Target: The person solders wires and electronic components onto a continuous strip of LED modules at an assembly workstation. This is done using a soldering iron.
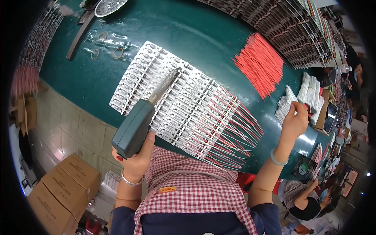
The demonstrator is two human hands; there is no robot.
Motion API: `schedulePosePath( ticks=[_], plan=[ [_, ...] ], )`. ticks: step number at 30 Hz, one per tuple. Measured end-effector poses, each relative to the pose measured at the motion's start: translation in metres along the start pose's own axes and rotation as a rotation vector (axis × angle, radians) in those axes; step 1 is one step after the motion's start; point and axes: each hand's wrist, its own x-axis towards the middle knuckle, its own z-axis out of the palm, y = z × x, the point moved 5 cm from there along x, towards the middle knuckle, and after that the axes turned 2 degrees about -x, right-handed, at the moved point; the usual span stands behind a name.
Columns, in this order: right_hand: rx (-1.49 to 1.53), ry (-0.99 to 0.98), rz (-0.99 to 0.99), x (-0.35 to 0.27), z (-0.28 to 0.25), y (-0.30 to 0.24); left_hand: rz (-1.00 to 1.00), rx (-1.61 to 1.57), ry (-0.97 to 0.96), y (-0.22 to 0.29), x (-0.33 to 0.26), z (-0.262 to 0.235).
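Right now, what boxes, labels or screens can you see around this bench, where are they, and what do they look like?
Cardboard boxes: on the floor at lower left, brown, rectangular, closed.
Apron label: on the checked apron, small orange oblong.
Phone screen: at the table's right edge, dark and tilted.
Box fan: at lower right, square, black.

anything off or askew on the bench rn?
Nothing damaged or spilled. Only loose bits: a few rubber bands lie scattered on the green table beyond the white component strips. Left hand holds the soldering tool; right hand touches the white wires.
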Motion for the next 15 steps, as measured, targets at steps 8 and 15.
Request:
schedulePosePath(
  ticks=[8, 15],
  plan=[
    [0.643, -0.113, -0.160, 0.007, -0.007, -0.104, -0.109, -0.069, -0.015, -0.003, 0.005, 0.004],
    [0.902, -0.247, -0.354, -0.013, 0.004, -0.213, 0.024, -0.110, -0.062, 0.015, 0.014, 0.015]
  ],
)
